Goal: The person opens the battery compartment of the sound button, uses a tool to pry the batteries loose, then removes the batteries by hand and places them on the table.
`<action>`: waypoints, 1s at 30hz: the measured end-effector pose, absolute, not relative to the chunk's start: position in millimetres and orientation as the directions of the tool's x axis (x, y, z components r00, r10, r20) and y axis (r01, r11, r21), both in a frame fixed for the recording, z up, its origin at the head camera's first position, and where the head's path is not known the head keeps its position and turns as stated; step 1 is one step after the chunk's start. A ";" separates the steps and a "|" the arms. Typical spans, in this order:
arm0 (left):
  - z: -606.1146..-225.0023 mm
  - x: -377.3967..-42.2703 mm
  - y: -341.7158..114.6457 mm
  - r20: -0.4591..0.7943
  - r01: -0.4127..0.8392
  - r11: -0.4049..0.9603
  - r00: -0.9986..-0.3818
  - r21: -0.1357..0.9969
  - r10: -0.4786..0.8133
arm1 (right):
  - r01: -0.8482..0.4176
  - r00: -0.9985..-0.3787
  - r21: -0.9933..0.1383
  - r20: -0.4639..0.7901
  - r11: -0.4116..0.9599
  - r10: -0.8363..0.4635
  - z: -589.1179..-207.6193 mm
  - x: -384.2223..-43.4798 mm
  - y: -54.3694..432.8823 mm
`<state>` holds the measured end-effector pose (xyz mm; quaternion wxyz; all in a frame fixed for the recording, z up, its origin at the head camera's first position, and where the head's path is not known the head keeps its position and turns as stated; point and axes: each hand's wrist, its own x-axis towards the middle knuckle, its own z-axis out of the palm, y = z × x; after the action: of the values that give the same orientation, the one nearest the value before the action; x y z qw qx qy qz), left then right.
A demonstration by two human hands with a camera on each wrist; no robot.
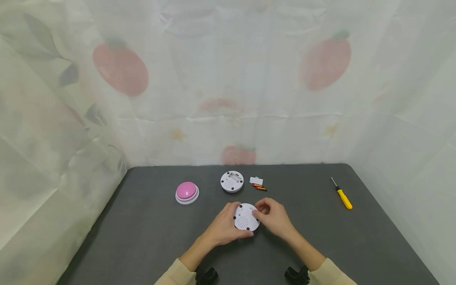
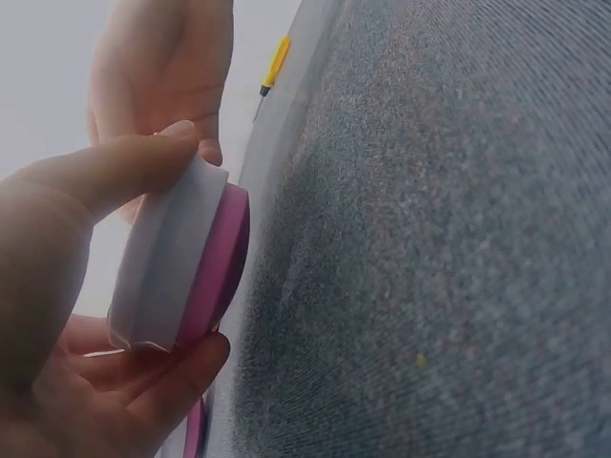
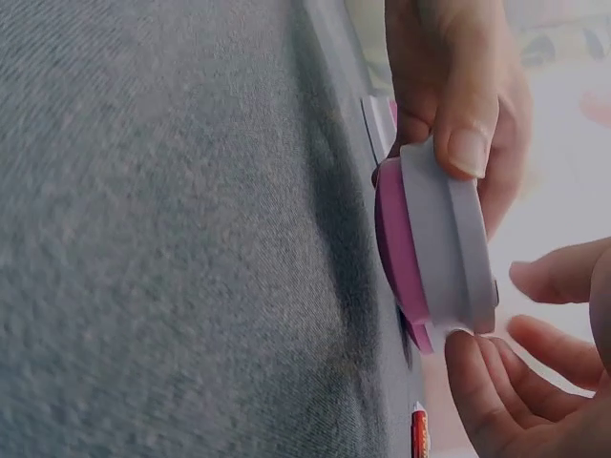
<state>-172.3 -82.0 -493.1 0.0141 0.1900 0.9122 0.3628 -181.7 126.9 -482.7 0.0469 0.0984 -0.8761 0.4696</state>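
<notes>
Left hand (image 1: pixel 225 226), closest to its own wrist camera, is gripping a white button unit with a pink dome (image 1: pixel 244 222), its thumb and fingers curling around the rim. Between the two hands, the unit's white underside is facing up, and its dome is pointing down towards the grey table (image 1: pixel 149 241). Right hand (image 1: pixel 276 218) is working at the opposite edge: its fingers are bending, with a fingertip touching the rim and the thumb hovering beside the underside; the views are not showing whether they are pinching anything. Since the left fingers are holding only a smooth, round rim, a hard push from the right fingertips could be twisting the unit loose and dropping it dome-first.

Just beyond the right fingers, orange batteries (image 1: pixel 261 189) are lying loose beside a small white piece (image 1: pixel 256 181); a stray knuckle could be sending the batteries rolling. Beyond the left fingertips, a second white unit (image 1: pixel 232 186) is resting with its battery slots facing up. Farther left of them, another pink button (image 1: pixel 187 192) is sitting dome-up. Well to the right of the right fingers, a yellow screwdriver (image 1: pixel 344 198) is lying, probably too far off to be knocked.
</notes>
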 end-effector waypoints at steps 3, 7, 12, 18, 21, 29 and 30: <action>-494.1 -172.7 -81.6 0.096 0.319 0.672 -0.933 0.669 0.347 | -0.244 -0.970 -0.791 0.203 0.561 -0.135 -483.8 -181.2 124.4; -494.3 -172.8 -81.2 0.090 0.311 0.679 -0.936 0.665 0.341 | -0.257 -0.966 -0.785 0.212 0.563 -0.145 -484.2 -180.8 121.3; -496.4 -172.2 -80.6 0.099 0.327 0.685 -0.931 0.651 0.350 | -0.247 -0.969 -0.771 0.198 0.587 -0.147 -485.4 -180.7 116.6; -499.3 -171.9 -80.6 0.109 0.346 0.689 -0.925 0.637 0.364 | -0.231 -0.973 -0.756 0.183 0.613 -0.142 -485.4 -178.0 111.9; -500.0 -171.9 -80.6 0.118 0.360 0.694 -0.921 0.624 0.372 | -0.217 -0.976 -0.759 0.167 0.614 -0.138 -484.3 -178.5 110.4; -499.5 -170.7 -80.1 0.123 0.364 0.704 -0.921 0.610 0.370 | -0.122 -0.991 -0.779 0.066 0.616 -0.113 -485.8 -186.1 109.6; -499.4 -170.8 -80.1 0.122 0.363 0.705 -0.921 0.610 0.370 | -0.116 -0.992 -0.783 0.062 0.611 -0.109 -485.7 -186.0 109.3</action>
<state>-170.8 -80.1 -499.4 0.0048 0.1985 0.9232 0.3291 -186.0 109.3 -485.7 0.0043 0.0626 -0.8974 0.4368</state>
